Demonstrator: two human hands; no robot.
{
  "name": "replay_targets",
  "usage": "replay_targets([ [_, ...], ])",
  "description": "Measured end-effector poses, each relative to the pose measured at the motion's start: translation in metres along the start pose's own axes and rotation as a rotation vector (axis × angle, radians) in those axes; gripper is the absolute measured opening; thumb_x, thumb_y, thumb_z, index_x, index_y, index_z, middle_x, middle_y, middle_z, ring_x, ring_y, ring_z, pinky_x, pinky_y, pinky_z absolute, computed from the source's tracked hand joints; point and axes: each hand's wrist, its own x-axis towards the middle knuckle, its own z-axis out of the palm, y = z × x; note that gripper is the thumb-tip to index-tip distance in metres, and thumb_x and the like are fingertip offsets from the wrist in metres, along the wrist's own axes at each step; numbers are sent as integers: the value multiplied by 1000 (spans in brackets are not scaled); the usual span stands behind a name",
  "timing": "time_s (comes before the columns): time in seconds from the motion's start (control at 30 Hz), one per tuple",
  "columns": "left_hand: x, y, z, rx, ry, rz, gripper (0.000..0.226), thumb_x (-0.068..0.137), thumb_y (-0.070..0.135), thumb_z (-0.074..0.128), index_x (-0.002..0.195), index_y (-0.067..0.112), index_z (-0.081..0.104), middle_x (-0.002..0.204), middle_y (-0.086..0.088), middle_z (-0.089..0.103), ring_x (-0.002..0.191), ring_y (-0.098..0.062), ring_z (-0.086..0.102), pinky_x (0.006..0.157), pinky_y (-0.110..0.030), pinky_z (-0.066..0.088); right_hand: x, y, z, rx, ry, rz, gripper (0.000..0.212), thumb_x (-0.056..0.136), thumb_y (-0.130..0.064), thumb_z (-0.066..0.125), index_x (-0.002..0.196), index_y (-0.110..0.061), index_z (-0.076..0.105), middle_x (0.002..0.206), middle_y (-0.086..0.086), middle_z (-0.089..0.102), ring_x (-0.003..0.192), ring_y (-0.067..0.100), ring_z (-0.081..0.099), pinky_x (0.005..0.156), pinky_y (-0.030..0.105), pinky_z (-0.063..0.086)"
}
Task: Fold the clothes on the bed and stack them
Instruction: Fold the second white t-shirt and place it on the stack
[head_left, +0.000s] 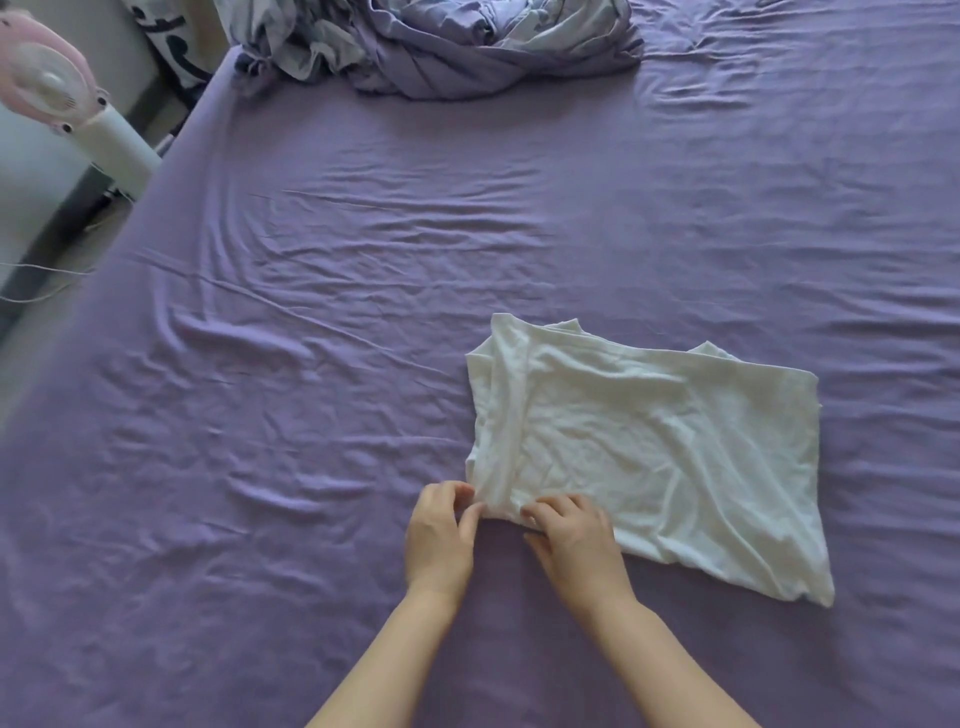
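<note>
Bed (363, 338): covered by a wrinkled purple sheet that fills most of the head view.
White garment (654, 457): lies folded into a rough rectangle on the sheet, right of centre and near the person; its left edge is bunched into lengthwise folds, its right part lies flatter.
Left hand (441, 530): at the garment's near-left corner, thumb and curled fingers pinching the bunched edge.
Right hand (571, 535): just beside the left hand, fingers curled over the same near edge of the garment; it appears to grip the cloth, though the thumb's contact is partly hidden.
Hands together: both are closed on the one corner, close side by side, forearms entering from the bottom of the view.
Bedding heap (457, 47): a crumpled pile of purple and pale patterned fabric at the far end of the bed, well apart from the garment.
Fan (57, 88): pink and white, standing off the bed's left side.
Cord (41, 286): a thin white line on the floor beside the bed.
</note>
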Motion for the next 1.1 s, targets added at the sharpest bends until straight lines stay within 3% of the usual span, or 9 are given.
replay_targets([
  [0.23, 11, 1, -4, 41, -134, -75, 5, 89, 19, 62, 91, 15, 64, 91, 5, 62, 88, -13, 58, 77, -23, 43, 14, -10, 11, 3, 11, 55, 33, 53, -17, 88, 76, -25, 67, 73, -10, 63, 68, 22, 61, 56, 32, 48],
  [0.37, 24, 4, -23, -158, -107, 29, 14, 90, 13, 60, 83, 25, 56, 84, 5, 62, 81, -13, 56, 75, -26, 46, 15, -10, 9, 1, 14, 54, 35, 52, -13, 88, 75, -22, 63, 72, -7, 61, 67, 24, 60, 52, 36, 47],
  [0.5, 37, 20, -42, -288, -233, 45, 15, 95, 17, 54, 85, 28, 50, 77, 10, 58, 73, -7, 54, 75, -29, 47, 18, -11, 6, -25, 18, 78, 35, 52, -3, 84, 72, -18, 60, 68, -3, 57, 61, 26, 57, 48, 34, 44],
  [0.57, 45, 20, -48, -165, -269, 107, 7, 97, 20, 49, 91, 22, 52, 76, 9, 54, 71, -10, 50, 73, -31, 43, 21, -11, 4, -69, 10, 89, 40, 45, 6, 78, 72, -17, 60, 67, -2, 54, 59, 26, 54, 46, 35, 44],
  [0.63, 52, 12, -51, 32, -246, 181, 12, 98, 21, 45, 100, 16, 55, 81, 4, 55, 78, -18, 50, 71, -32, 38, 21, -13, 3, -91, 2, 80, 41, 41, 8, 70, 72, -18, 61, 66, -2, 54, 58, 26, 54, 45, 34, 43],
  [0.77, 48, 2, -50, 346, -273, 131, 23, 100, 31, 36, 107, 17, 53, 96, -9, 61, 94, -29, 53, 76, -37, 41, 15, -15, 6, -63, -45, 46, 24, 54, -15, 55, 75, -25, 62, 70, -8, 55, 62, 20, 57, 50, 30, 44],
  [0.87, 42, 9, -39, 475, -315, 12, 41, 98, 52, 28, 109, 23, 55, 105, 2, 65, 104, -23, 53, 88, -36, 34, 14, -15, 10, -27, -73, 87, 37, 66, -27, 44, 95, -28, 66, 80, -10, 59, 69, 19, 60, 57, 32, 47],
  [0.97, 47, 16, -29, 589, -294, -48, 55, 87, 71, 29, 104, 27, 56, 100, 8, 64, 105, -18, 50, 92, -35, 30, 23, -13, 11, 31, -150, 144, 56, 69, -19, 47, 124, -23, 59, 113, -4, 62, 89, 23, 63, 68, 37, 49],
  [1.1, 66, 24, -17, 578, -213, 24, 41, 86, 67, 41, 99, 30, 54, 106, 11, 60, 107, -15, 48, 91, -33, 31, 39, -5, 16, 72, -199, 128, 74, 71, -12, 45, 141, -32, 38, 141, -9, 41, 102, 22, 62, 70, 37, 51],
])
